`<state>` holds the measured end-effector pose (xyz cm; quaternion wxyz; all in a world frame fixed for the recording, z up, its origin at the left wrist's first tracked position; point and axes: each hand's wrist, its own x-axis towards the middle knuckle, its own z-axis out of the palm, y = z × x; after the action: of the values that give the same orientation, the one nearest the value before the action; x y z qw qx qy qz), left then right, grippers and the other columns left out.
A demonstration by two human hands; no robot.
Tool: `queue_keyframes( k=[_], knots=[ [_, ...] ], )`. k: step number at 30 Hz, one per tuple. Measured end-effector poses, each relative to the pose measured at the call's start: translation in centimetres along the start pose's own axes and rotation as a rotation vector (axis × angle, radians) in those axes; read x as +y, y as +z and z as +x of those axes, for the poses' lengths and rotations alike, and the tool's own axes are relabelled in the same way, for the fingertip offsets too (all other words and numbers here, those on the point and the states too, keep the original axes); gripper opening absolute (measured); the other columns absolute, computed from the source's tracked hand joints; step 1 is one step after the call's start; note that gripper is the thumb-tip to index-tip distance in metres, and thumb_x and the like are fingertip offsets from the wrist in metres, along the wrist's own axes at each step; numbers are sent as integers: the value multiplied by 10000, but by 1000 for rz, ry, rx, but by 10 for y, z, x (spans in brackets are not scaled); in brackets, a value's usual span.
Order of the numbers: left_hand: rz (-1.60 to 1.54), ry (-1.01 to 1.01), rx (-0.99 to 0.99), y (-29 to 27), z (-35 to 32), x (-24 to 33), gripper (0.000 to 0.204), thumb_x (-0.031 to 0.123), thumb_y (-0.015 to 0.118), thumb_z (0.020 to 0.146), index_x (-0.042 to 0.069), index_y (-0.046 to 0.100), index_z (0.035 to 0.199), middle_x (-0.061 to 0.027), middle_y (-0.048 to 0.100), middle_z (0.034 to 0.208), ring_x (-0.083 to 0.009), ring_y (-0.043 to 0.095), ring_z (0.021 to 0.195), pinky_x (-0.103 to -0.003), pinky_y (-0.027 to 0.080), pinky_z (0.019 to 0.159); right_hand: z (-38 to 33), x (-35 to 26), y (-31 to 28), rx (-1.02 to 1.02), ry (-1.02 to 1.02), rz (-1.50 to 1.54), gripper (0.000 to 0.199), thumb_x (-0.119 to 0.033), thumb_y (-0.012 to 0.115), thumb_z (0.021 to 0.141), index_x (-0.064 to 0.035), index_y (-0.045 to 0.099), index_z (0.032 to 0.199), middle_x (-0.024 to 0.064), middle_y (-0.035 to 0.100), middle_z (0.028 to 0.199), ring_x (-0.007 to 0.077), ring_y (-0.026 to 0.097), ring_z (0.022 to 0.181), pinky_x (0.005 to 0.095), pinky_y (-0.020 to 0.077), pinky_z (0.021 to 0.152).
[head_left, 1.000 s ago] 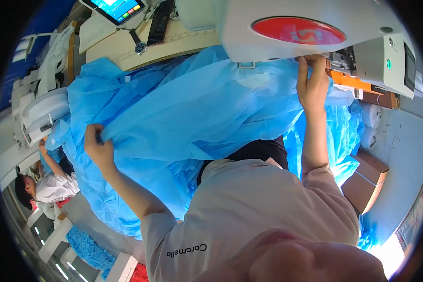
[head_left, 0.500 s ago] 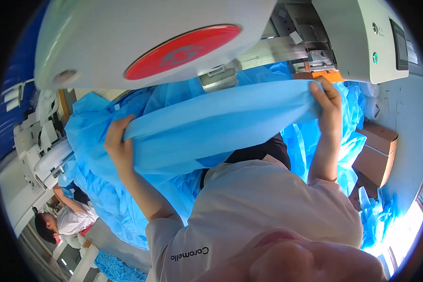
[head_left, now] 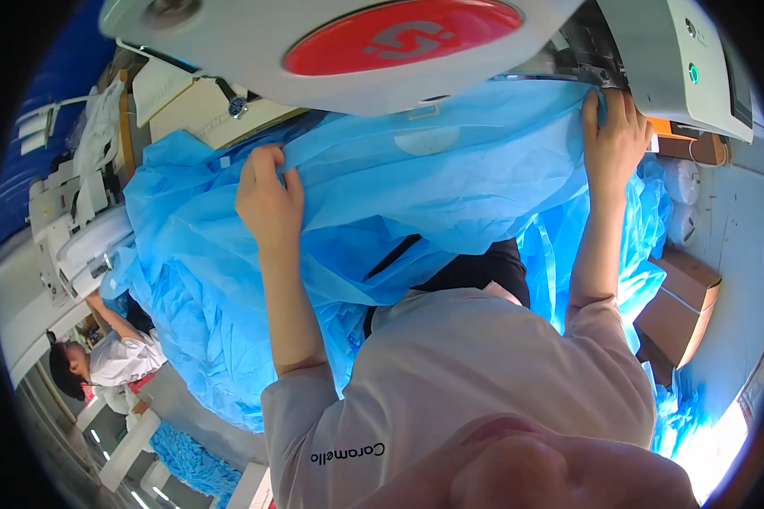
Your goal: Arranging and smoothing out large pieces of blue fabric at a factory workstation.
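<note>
- Our shirt (head_left: 475,373): pale, nearest the camera, both forearms rising from it toward the machine.
- Blue fabric (head_left: 416,187): thin, light-blue sheet, draped from our lap up over the desk's near edge and heaped to the left; its upper hem runs between our two hands.
- Left hand (head_left: 270,199): fingers curled and pinching a fold of the hem, thumb beneath; we judge a loose pinch could let the slack slide off toward the left heap.
- Right hand (head_left: 613,140): fingers pressed together and laid flat on the fabric's corner, just beside the machine head; we judge the fingertips are at risk if they creep nearer the working parts.
- Sewing machine (head_left: 679,59): white body at the desk's far right edge; the fabric could bunch or feed crooked if our hands pull unevenly.
- Round white cover with red oval (head_left: 382,42): overhangs the fabric and hides part of the hem.
- Cardboard box (head_left: 683,301): on the floor at right.
- Co-worker (head_left: 102,356): seated far left, well apart.
</note>
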<state>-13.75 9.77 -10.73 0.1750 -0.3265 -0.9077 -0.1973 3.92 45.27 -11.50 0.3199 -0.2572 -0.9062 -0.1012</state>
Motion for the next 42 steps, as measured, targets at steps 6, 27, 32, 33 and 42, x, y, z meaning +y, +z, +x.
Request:
queue_keyframes(
  k=[6, 27, 32, 33, 42],
  knots=[
    [299, -430, -505, -5, 6, -9, 262, 153, 571, 769, 86, 603, 1020, -155, 656, 944, -346, 637, 834, -455, 502, 672, 0, 3, -24, 28, 199, 222, 198, -197, 747, 762, -71, 647, 879, 57, 641, 867, 212, 581, 862, 355, 401, 761],
    [-100, -223, -198, -107, -47, -101, 271, -119, 539, 741, 36, 582, 960, -123, 582, 1073, -294, 600, 932, -351, 489, 768, 15, -92, -7, -104, -86, 793, 226, -87, 648, 838, -6, 553, 1027, 151, 632, 907, 318, 617, 824, 361, 480, 727],
    [47, -251, -165, -110, -45, -101, 313, -83, 534, 792, 53, 607, 1065, -125, 590, 1076, -280, 605, 898, -340, 489, 737, 4, -109, -5, -216, -64, 744, 214, -96, 597, 880, -14, 523, 1063, 159, 644, 888, 324, 640, 774, 364, 497, 677],
    [147, -83, -75, -107, -43, -101, 346, -73, 539, 787, 63, 608, 1098, -121, 592, 1070, -277, 603, 894, -339, 488, 735, 4, -114, -6, -309, -117, 757, 205, -91, 584, 888, -15, 521, 1067, 163, 642, 892, 321, 642, 781, 367, 496, 680],
    [123, 98, 22, -68, -14, -94, 362, -24, 547, 698, 47, 617, 1046, -117, 598, 1019, -294, 586, 921, -351, 487, 757, -5, -74, -35, -298, 132, 840, 233, -99, 698, 772, -19, 613, 973, 106, 619, 899, 254, 612, 856, 349, 469, 804]
  ],
)
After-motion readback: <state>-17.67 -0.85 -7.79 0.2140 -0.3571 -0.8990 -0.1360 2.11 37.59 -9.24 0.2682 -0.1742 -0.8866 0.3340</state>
